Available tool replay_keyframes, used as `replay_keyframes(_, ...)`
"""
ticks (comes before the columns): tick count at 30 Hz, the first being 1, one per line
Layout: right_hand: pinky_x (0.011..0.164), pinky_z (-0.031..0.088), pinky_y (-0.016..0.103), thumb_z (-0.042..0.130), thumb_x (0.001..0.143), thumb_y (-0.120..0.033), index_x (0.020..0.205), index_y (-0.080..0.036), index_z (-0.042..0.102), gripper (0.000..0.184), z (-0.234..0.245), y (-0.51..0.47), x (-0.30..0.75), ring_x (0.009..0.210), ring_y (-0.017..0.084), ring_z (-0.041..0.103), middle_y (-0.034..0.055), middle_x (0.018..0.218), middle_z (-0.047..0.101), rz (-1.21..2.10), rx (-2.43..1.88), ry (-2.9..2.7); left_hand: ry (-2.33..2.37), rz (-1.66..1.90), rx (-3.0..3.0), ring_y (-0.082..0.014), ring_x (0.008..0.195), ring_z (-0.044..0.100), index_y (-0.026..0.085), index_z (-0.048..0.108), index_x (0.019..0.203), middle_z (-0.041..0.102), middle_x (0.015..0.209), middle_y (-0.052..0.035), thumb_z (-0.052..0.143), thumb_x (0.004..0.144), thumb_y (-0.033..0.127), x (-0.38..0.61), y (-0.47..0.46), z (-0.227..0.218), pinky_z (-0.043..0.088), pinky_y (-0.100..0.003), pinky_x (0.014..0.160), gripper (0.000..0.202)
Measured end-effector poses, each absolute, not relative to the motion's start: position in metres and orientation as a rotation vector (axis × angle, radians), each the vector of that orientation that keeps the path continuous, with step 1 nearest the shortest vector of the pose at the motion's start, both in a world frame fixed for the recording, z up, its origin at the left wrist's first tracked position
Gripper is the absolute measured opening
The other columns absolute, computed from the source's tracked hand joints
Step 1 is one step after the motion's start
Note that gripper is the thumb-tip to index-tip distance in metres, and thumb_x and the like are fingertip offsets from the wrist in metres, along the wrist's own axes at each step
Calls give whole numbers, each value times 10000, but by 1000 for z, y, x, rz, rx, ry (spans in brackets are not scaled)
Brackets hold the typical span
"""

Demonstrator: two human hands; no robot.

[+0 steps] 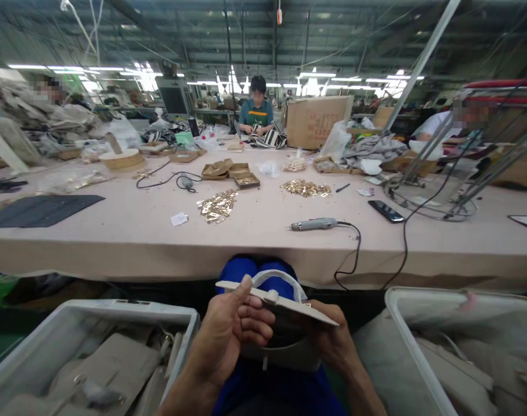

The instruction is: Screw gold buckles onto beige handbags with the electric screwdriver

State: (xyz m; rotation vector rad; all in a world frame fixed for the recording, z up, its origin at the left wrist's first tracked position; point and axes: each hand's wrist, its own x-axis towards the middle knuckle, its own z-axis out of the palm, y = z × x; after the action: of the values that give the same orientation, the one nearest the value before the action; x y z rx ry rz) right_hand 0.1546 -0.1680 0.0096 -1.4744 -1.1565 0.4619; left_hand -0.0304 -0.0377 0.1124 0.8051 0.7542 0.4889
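A light beige handbag (289, 353) rests over my lap, its flap (285, 303) raised and its pale strap (285, 274) looped behind. My left hand (235, 323) grips the flap's left part, thumb on top and fingers curled beneath. At the flap's right end, my right hand (333, 338) holds the bag from the side, with part of its fingers hidden behind the material. A small gold metal piece (307, 304) shows near the right fingers. Between both hands the bag's dark inside is visible.
On the table (133, 231) lie an electric screwdriver (313, 224), gold metal parts (218, 206), another gold pile (305, 188) and a phone (386, 211). White bins of bags stand left (129, 309) and right (413, 352). A co-worker (257, 110) sits opposite.
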Motion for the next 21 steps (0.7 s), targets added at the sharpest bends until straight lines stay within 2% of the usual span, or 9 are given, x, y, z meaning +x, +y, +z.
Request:
replay_keyframes(4, 562, 348, 234, 672, 927, -388, 738, -145, 681, 308, 15, -169, 153, 603, 133, 498, 7, 682, 596, 458, -1490, -1126, 718, 420, 798, -181, 525, 672, 91, 660, 791, 743, 716, -169, 903, 693, 435, -24, -36, 123, 539, -224, 458, 432)
replay_keyframes(8, 560, 348, 233, 715, 901, -376, 771, -145, 716, 264, 17, -168, 156, 601, 130, 498, 1, 676, 603, 472, -1516, -1088, 787, 392, 725, -183, 532, 678, 92, 665, 784, 746, 737, -180, 798, 823, 352, -16, -30, 128, 552, -233, 462, 294)
replay_keyframes(11, 559, 345, 233, 712, 904, -401, 778, -141, 719, 289, 16, -164, 161, 598, 127, 485, -1, 669, 593, 483, -1532, -1072, 760, 401, 754, -196, 580, 704, 59, 712, 872, 758, 788, -187, 786, 825, 260, -9, -25, 130, 578, -247, 498, 219)
replay_keyframes(14, 567, 360, 235, 711, 902, -425, 786, -138, 724, 310, 14, -159, 169, 609, 134, 501, 5, 680, 610, 515, -1538, -1046, 726, 384, 776, -195, 613, 711, 43, 725, 867, 758, 801, -177, 848, 755, 235, -1, -21, 133, 591, -246, 541, 254)
replay_keyframes(17, 570, 358, 238, 713, 898, -443, 780, -133, 722, 332, 14, -153, 178, 611, 136, 492, 4, 668, 602, 542, -1547, -1007, 701, 421, 823, -178, 633, 701, 70, 697, 807, 748, 772, -122, 926, 647, 182, 11, -17, 136, 594, -242, 590, 301)
replay_keyframes(19, 563, 344, 237, 713, 897, -450, 747, -132, 700, 352, 15, -148, 186, 599, 128, 466, -5, 642, 572, 556, -1554, -976, 688, 485, 856, -181, 661, 706, 96, 694, 874, 757, 791, -98, 955, 595, 145, 22, -15, 136, 599, -257, 627, 386)
replay_keyframes(21, 556, 336, 234, 721, 890, -452, 724, -135, 683, 361, 14, -144, 194, 591, 124, 454, -12, 624, 553, 582, -1558, -945, 676, 541, 910, -192, 693, 715, 107, 708, 1023, 771, 824, -97, 962, 587, 138, 34, -13, 133, 598, -272, 659, 505)
